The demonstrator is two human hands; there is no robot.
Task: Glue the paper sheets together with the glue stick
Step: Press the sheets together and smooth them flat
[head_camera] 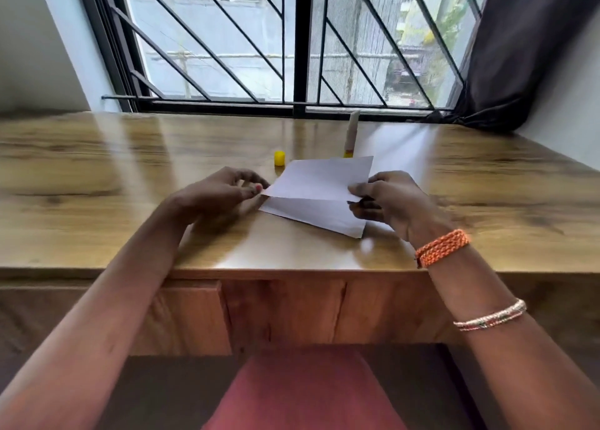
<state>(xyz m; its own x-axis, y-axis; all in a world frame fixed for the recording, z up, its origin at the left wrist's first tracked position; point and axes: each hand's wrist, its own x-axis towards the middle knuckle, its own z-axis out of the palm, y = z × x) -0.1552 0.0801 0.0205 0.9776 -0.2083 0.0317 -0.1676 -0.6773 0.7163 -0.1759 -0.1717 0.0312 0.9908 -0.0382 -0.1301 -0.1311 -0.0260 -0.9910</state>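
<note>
A: Which step is this?

B: Joining, I'd judge. The upper white paper sheet (324, 178) is lifted and tilted over the lower white paper sheet (316, 215), which lies flat on the glossy wooden counter (130, 170). The two seem to meet along the left edge.

A: And the hands?

B: The right hand (386, 202) pinches the right edge of the upper sheet, thumb on top. The left hand (220, 191) sits at the left corner, fingers curled; whether it pinches the paper or only touches it, I cannot tell.

A: The glue?

B: The white glue stick with a yellow base (351, 134) stands uncapped beyond the sheets, apart from both hands, and its small yellow cap (279, 158) stands just left of it.

A: Next?

B: Probably lower the upper sheet squarely and press it flat.
</note>
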